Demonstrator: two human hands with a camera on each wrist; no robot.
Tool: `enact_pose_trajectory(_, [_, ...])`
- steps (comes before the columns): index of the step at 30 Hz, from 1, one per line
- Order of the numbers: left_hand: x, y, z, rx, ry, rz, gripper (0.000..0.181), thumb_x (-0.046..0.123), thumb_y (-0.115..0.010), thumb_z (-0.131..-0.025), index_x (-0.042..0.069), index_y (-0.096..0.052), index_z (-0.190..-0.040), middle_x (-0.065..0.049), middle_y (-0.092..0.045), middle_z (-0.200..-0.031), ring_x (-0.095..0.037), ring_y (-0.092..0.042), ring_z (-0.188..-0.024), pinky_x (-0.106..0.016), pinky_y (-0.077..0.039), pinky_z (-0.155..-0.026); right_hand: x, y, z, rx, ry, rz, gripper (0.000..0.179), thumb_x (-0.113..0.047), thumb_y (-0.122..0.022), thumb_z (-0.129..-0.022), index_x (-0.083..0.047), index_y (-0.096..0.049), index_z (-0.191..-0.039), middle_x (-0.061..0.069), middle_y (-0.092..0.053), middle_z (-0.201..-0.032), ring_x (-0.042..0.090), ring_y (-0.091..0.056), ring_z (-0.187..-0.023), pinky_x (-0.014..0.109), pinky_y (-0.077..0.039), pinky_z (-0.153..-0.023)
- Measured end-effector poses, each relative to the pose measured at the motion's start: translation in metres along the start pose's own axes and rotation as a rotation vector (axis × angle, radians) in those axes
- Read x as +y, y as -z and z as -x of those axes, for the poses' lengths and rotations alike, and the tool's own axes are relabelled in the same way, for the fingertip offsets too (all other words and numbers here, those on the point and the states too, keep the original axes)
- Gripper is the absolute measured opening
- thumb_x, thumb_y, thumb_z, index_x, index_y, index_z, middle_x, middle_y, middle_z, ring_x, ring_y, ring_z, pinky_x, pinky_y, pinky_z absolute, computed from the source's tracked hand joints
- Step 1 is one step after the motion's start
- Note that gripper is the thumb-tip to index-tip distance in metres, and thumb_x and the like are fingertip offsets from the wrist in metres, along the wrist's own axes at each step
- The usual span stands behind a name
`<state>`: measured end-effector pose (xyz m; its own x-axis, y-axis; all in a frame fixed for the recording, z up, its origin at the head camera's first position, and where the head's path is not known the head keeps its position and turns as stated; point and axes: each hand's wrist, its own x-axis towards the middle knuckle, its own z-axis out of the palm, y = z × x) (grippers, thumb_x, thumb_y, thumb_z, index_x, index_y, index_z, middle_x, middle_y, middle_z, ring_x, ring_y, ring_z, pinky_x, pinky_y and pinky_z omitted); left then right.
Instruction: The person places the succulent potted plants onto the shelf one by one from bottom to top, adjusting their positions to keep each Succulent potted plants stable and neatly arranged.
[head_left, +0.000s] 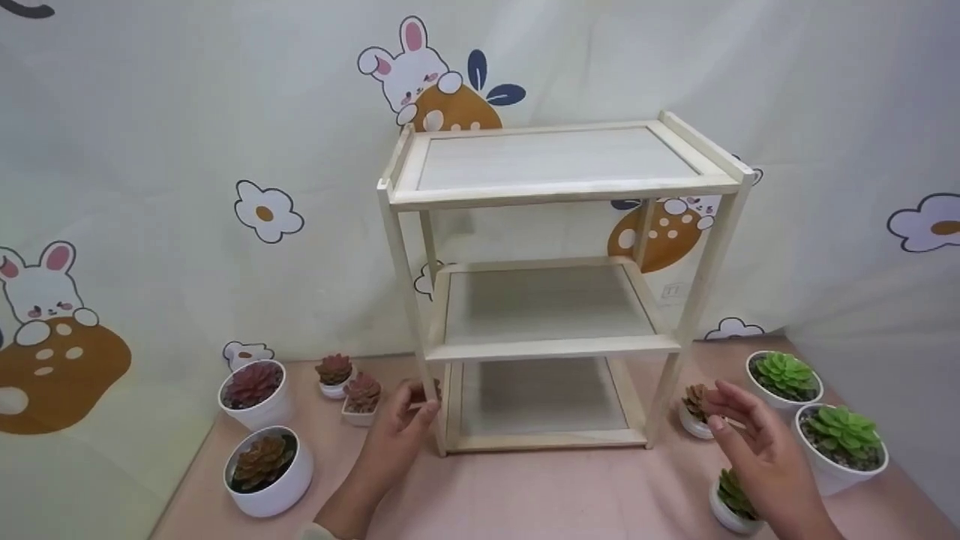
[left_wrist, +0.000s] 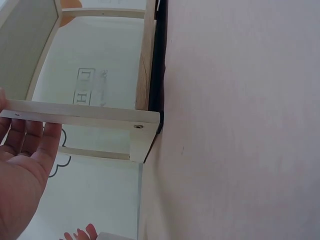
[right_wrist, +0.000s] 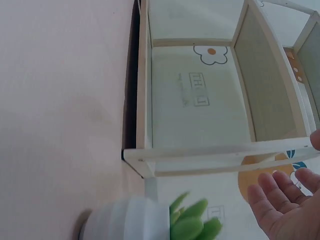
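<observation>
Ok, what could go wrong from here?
1. The left hand grips the left front post of the wooden shelf, while the right hand looks free of it; a one-sided pull might twist or drag it.
2. The right hand is close by the small brown plant and small green plant; a sweep could tip either.
3. The pink plant sits close beside the left hand and might get knocked.

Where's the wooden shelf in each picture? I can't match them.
Head: the wooden shelf stands upright, just right of centre.
Left wrist: upper left, turned sideways, partly cut off.
Right wrist: upper right, turned sideways, partly cut off.
Shared landmark: the pink tabletop, at bottom, right and left respectively.
</observation>
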<state>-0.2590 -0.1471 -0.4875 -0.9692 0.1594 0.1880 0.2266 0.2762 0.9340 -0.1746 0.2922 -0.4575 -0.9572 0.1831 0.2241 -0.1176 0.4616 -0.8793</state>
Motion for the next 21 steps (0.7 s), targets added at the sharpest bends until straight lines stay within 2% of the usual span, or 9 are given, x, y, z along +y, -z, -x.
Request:
enact_pose_trajectory(3, [0.000, 0.000, 0.000, 0.007, 0.003, 0.005, 0.038, 0.029, -0.062, -0.105, 0.008, -0.057, -0.137, -0.016, -0.061, -0.133, -0.023, -0.058, -0.124, -0.044, -0.048, -0.115, 0.004, 0.008, 0.002, -0.008, -0.038, 0.007, 0.059, -0.028, -0.060, -0.107, -0.002, -0.038, -0.155, 0.016, -0.055, -0.144, -0.015, -0.054, -0.116, 0.004, -0.047, -0.093])
enact_pose_trajectory(8, [-0.001, 0.000, 0.000, 0.021, -0.007, -0.013, 0.038, 0.026, -0.062, -0.105, 0.006, -0.057, -0.137, -0.015, -0.062, -0.132, -0.023, -0.059, -0.124, -0.041, -0.049, -0.114, 0.014, 0.021, 0.004, -0.025, -0.109, 0.034, 0.067, -0.033, -0.062, -0.105, -0.002, -0.034, -0.157, 0.012, -0.055, -0.145, -0.018, -0.053, -0.112, 0.006, -0.050, -0.089])
enact_pose_trajectory(12, [-0.002, -0.001, 0.000, 0.018, -0.020, -0.016, 0.039, 0.027, -0.062, -0.105, 0.003, -0.057, -0.136, -0.016, -0.062, -0.131, -0.022, -0.060, -0.122, -0.036, -0.052, -0.111, 0.026, 0.031, 0.006, -0.042, -0.102, 0.042, 0.067, -0.029, -0.062, -0.106, 0.001, -0.031, -0.156, -0.006, -0.059, -0.134, -0.020, -0.053, -0.110, 0.005, -0.050, -0.089])
enact_pose_trajectory(14, [-0.003, -0.001, 0.000, 0.017, -0.018, -0.013, 0.040, 0.027, -0.063, -0.105, 0.003, -0.058, -0.136, -0.016, -0.062, -0.131, -0.022, -0.060, -0.122, -0.034, -0.052, -0.110, 0.033, 0.035, 0.007, -0.056, -0.096, 0.040, 0.067, -0.025, -0.063, -0.105, 0.004, -0.030, -0.156, -0.020, -0.059, -0.126, -0.020, -0.053, -0.109, 0.005, -0.049, -0.089])
enact_pose_trajectory(16, [-0.003, -0.002, 0.001, 0.021, -0.023, -0.018, 0.040, 0.028, -0.062, -0.105, 0.003, -0.058, -0.136, -0.014, -0.063, -0.130, -0.021, -0.060, -0.121, -0.034, -0.052, -0.110, 0.039, 0.040, 0.007, -0.075, -0.099, 0.036, 0.067, -0.022, -0.063, -0.105, 0.005, -0.029, -0.157, -0.027, -0.057, -0.121, -0.019, -0.054, -0.108, 0.005, -0.049, -0.089])
enact_pose_trajectory(18, [-0.003, -0.002, 0.001, 0.028, -0.030, -0.018, 0.039, 0.028, -0.062, -0.105, 0.005, -0.058, -0.136, -0.013, -0.063, -0.130, -0.021, -0.060, -0.121, -0.035, -0.052, -0.110, 0.044, 0.045, 0.006, -0.112, -0.131, 0.037, 0.070, -0.023, -0.063, -0.105, 0.005, -0.027, -0.157, -0.022, -0.059, -0.123, -0.019, -0.054, -0.108, 0.006, -0.050, -0.088])
enact_pose_trajectory(21, [-0.004, -0.003, 0.002, 0.034, -0.046, -0.013, 0.037, 0.028, -0.062, -0.105, 0.007, -0.059, -0.136, -0.010, -0.063, -0.129, -0.021, -0.059, -0.121, -0.034, -0.052, -0.110, 0.051, 0.052, 0.005, -0.202, -0.185, 0.046, 0.071, -0.023, -0.063, -0.105, 0.005, -0.025, -0.158, 0.005, -0.061, -0.139, -0.017, -0.054, -0.109, 0.009, -0.051, -0.089])
